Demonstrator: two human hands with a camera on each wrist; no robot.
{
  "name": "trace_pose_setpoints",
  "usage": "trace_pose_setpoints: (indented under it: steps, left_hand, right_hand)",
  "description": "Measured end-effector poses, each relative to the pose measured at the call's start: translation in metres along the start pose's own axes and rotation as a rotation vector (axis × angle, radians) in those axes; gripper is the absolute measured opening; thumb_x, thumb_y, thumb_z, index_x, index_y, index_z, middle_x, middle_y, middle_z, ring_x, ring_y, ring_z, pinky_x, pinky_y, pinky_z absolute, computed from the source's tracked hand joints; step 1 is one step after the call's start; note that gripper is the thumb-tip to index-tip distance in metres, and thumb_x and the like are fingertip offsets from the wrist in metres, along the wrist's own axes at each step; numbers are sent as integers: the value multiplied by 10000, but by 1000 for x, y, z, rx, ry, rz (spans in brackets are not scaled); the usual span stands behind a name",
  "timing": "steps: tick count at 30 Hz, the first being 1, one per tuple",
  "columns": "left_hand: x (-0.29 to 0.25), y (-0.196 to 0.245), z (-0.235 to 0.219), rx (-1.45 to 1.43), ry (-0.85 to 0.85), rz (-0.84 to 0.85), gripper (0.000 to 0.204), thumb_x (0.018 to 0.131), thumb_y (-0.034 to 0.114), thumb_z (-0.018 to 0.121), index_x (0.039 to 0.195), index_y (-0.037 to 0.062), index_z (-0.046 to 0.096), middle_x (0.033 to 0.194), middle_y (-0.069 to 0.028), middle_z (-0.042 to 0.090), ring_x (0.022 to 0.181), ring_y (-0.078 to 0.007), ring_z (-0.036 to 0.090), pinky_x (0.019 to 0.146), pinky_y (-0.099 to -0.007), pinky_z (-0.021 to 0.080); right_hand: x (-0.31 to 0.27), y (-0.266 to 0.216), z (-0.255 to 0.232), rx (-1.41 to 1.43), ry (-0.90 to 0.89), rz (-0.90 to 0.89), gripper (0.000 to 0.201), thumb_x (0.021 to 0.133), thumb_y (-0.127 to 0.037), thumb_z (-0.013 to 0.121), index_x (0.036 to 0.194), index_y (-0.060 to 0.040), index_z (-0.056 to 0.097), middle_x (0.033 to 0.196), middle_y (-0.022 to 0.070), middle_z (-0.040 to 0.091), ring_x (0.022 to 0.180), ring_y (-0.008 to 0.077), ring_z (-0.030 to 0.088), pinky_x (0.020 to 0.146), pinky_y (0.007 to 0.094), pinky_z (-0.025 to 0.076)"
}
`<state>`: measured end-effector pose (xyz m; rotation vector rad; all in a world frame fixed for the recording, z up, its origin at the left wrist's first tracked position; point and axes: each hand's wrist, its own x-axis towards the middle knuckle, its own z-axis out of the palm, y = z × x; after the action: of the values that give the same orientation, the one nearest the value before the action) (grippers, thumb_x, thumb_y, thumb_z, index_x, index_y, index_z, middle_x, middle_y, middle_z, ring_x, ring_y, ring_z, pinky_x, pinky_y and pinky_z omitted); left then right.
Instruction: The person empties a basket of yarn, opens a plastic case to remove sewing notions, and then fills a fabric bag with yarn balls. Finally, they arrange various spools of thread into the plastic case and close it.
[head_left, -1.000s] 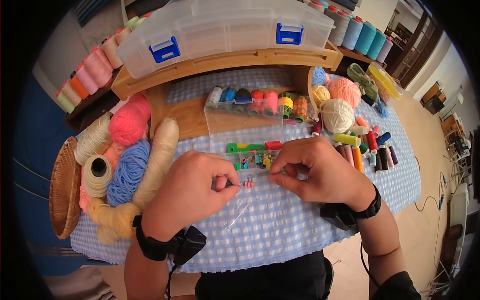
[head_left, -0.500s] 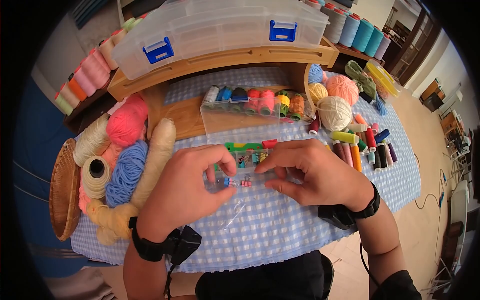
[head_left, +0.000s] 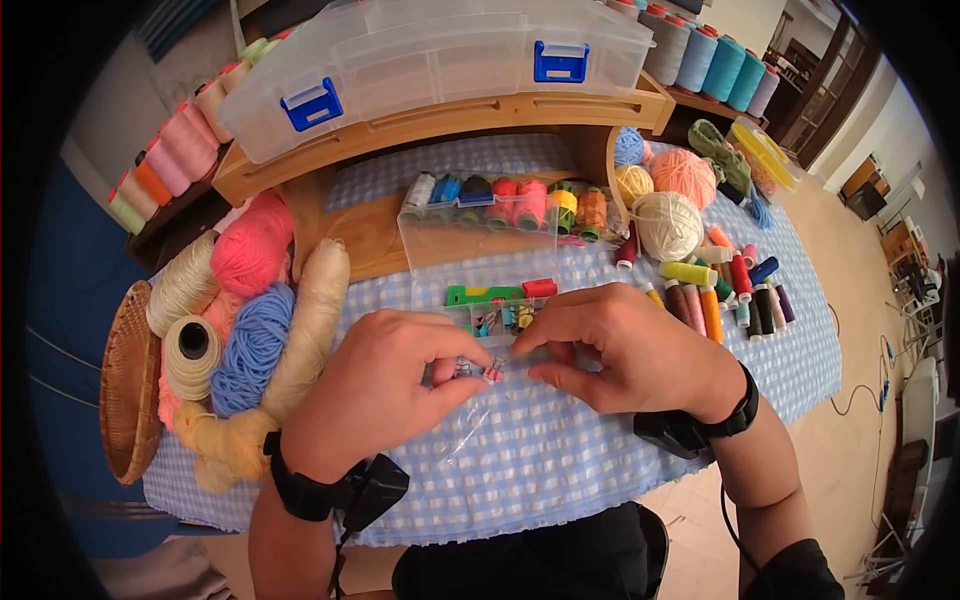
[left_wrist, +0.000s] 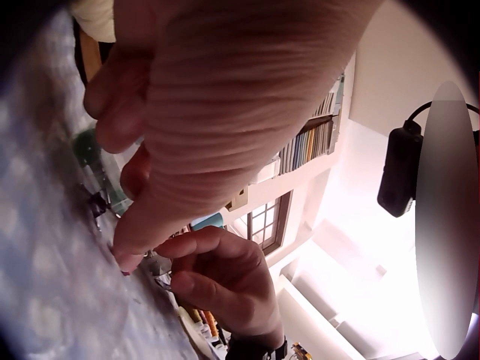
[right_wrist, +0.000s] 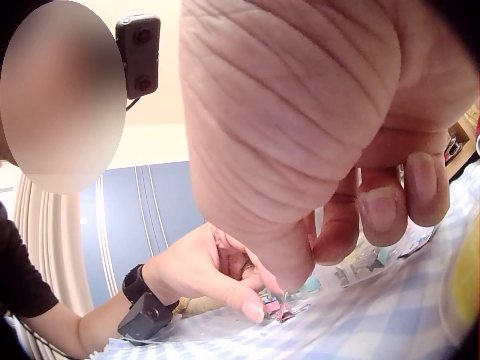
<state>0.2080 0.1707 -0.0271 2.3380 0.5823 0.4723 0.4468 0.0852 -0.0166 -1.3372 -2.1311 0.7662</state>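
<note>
My left hand [head_left: 375,385] pinches a small pink binder clip [head_left: 494,374] at its thumb and forefinger tips, low over the checked cloth; the clip [right_wrist: 280,311] shows pink with thin wire handles in the right wrist view. Wire handles of another clip [head_left: 462,369] peek out between that hand's fingers, the rest hidden. My right hand [head_left: 630,345] hovers just to the right, thumb and forefinger apart, nothing between them. Behind both hands sits a clear compartment box [head_left: 488,341] with small clips in it, partly covered by the fingers.
A green and yellow tool [head_left: 485,294] lies behind the box. A clear case [head_left: 478,245] holds coloured thread spools. Yarn skeins [head_left: 255,335] and a wicker basket [head_left: 130,385] stand left; yarn balls [head_left: 670,227] and loose spools [head_left: 710,310] right. A wooden shelf [head_left: 440,110] spans the back.
My left hand first spread its thumb and forefinger, uncovering a blue clip, then moved right and closed its fingertips on the pink binder clip. The right hand shifted slightly left, its fingertips parting.
</note>
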Motion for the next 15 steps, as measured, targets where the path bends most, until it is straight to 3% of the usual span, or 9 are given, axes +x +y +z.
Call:
trace_pose_setpoints:
  steps: [5,8,15]
  left_hand:
    - [1,5,1,5,0,-7,165,765,75,851,911,47,781,673,-44,599,523,-111,462,480,-279,354]
    - [0,-5,3,-22,-47,68,150,771,90,850,898,49,780,688,-51,625,528,-131,492,488,-283,374]
    - [1,2,2,-12,-76,37,135,772,87,840,885,51,776,678,-56,621,545,-148,540,511,-293,413]
  right_hand:
    - [-1,4,3,-19,23,-73,213,803,-55,731,1014,-29,720,820,142,714,726,311,707,676,406,549]
    - [-2,4,3,34,-72,-4,217,812,-67,732,1028,-39,721,784,141,714,740,321,713,686,419,546]
    - [-3,4,3,3,-131,-4,229,821,-86,745,1048,-69,724,777,138,724,775,323,725,695,424,548]
